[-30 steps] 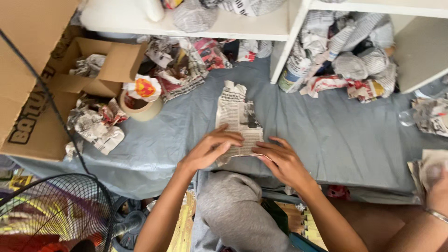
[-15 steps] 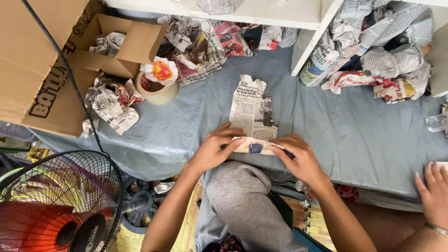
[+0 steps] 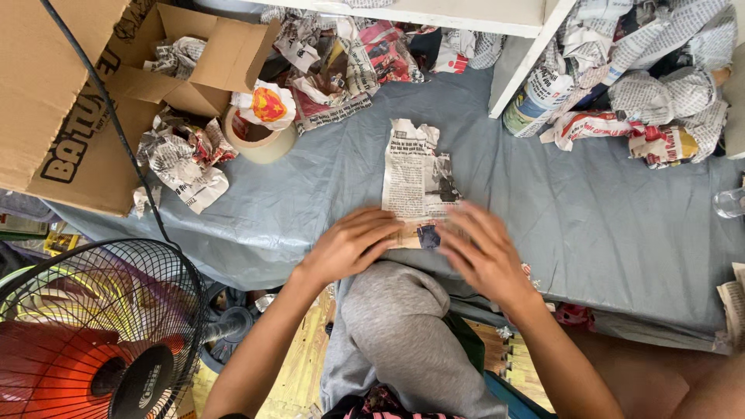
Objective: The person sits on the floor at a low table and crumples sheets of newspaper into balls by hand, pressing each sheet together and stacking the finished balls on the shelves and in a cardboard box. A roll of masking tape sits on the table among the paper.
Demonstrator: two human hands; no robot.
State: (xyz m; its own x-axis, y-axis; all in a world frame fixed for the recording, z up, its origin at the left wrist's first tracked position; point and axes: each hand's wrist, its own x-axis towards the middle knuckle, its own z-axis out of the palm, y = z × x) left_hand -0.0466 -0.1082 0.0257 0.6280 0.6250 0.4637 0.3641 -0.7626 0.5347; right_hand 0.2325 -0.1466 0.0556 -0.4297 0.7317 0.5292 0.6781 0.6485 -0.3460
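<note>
A strip of newspaper [image 3: 414, 171] lies flat on the grey-blue sheet [image 3: 605, 225], its far end torn and crumpled. My left hand [image 3: 351, 244] and my right hand [image 3: 483, 250] both press on the near end of the strip, fingers curled over a rolled or folded part between them. The near edge of the paper is hidden under my fingers. My knee in grey trousers [image 3: 396, 310] is just below the hands.
An open cardboard box [image 3: 116, 85] holds crumpled newspaper at the back left. A roll of tape [image 3: 254, 136] stands beside it. Wrapped bundles of newspaper [image 3: 660, 93] lie under a white shelf [image 3: 528, 54]. A floor fan [image 3: 85, 334] stands at the lower left.
My hands have stayed on the near end of the newspaper strip, working it closer together. The other person's hand at the right edge has left the view.
</note>
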